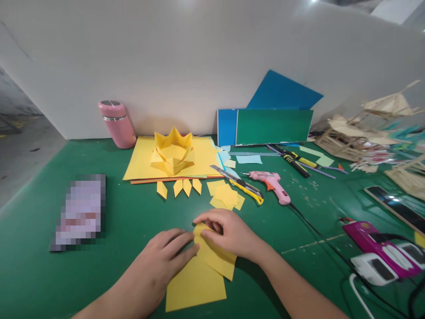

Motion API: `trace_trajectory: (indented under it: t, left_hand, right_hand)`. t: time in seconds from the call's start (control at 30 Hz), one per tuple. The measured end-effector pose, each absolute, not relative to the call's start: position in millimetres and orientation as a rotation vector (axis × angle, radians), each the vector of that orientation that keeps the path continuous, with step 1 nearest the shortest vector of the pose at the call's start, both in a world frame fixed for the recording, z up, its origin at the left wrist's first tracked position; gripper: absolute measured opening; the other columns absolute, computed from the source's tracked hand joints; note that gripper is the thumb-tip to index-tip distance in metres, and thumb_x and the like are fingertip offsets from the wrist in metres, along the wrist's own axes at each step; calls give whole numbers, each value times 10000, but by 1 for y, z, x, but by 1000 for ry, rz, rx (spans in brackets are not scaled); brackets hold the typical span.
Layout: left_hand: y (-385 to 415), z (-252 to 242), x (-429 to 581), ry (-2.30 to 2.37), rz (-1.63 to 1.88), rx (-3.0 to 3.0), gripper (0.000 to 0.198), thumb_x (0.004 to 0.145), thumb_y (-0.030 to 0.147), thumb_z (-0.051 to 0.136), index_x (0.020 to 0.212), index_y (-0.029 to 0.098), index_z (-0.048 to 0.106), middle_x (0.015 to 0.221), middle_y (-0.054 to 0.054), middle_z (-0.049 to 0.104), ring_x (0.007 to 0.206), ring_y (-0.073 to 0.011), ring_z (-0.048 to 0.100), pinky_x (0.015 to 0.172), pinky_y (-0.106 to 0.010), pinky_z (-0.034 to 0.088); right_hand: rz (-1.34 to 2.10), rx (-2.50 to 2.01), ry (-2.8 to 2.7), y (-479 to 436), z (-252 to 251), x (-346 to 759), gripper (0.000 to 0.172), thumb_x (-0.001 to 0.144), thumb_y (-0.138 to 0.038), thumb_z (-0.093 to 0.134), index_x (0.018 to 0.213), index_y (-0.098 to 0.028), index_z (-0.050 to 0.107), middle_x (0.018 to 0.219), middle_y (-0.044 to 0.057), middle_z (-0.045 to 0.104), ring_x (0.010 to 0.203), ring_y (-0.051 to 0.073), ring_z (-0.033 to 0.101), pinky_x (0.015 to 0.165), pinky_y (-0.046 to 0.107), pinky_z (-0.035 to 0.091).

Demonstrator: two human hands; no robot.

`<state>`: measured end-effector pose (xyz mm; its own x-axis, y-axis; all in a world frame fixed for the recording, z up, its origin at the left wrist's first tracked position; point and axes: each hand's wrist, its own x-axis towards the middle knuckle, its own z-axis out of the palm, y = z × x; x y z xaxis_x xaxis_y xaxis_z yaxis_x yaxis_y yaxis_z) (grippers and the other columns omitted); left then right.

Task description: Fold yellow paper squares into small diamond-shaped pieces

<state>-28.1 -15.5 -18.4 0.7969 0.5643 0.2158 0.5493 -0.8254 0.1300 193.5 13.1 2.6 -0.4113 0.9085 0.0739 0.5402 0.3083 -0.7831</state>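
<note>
Paper [197,288], plain yellow, straight-edged.

On the tabletop [133,208], a pink flask [117,126] is standing before the wall [166,66]. At right, a magenta power strip [387,254] is lying near a dark flat device [395,205]; stick models [341,126] are standing behind.

Yellow sheets [199,285] matt paper; glue gun [274,180] smooth plastic.

Overhead light [314,1] is glaring up top; a dark screen [393,208] is glinting; the right forearm [294,283] is shadowing the tabletop [129,212]; edges are stretching and softening; pixelation is veiling a flat object [81,208].
</note>
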Motion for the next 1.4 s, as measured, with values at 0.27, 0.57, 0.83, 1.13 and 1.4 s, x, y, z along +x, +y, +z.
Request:
trace_trajectory:
  t: [0.27, 0.57, 0.83, 1.13, 1.4]
  left_hand:
    - [-13, -7, -28, 1002, 375, 2904, 602, 738, -45, 365, 1211, 267, 568, 1227, -13, 625, 1128, -208, 512, 972, -353, 398]
    - [-6, -4, -25, 1021, 470, 2911, 372, 899, 110, 368, 1151, 251, 603, 1196, -4, 654, 1095, -201, 542, 953, -358, 395]
    - [-8, -10, -26, 1023, 544, 2908, 324, 942, 181, 370, 1182, 242, 579, 1147, -20, 658, 1036, -199, 562, 917, -338, 424]
    - [-6, -11, -27, 1023, 547, 2872, 324, 939, 208, 388, 1188, 266, 587, 1139, -16, 668, 1051, -205, 561, 932, -351, 422]
    - [-5, -12, -28, 1054, 504, 2872, 287, 947, 264, 423, 1168, 287, 603, 1185, -4, 657, 1113, -223, 540, 958, -389, 409]
  right_hand:
    - [863, -1316, -2014, 15, -8, 187, 367, 808, -129, 597, 1165, -199, 639, 680, -27, 537, 573, 104, 441, 601, 239, 392]
    - [781, -1275, -1942, 15, -7, 186, 122, 776, -101, 612, 837, -195, 659, 686, -18, 568, 608, 112, 509, 583, 226, 403]
    - [675, -1103, -2045, 17, -10, 189, 165, 810, -57, 552, 751, -183, 640, 714, 10, 631, 655, 131, 550, 599, 238, 421]
    - [527, -932, -2183, 20, -15, 198, 209, 910, -149, 517, 792, -188, 685, 753, 37, 629, 728, 154, 570, 637, 261, 436]
    - [491, -915, -2294, 20, -13, 202, 255, 954, -185, 461, 853, -181, 695, 782, 49, 644, 753, 159, 571, 662, 269, 438]
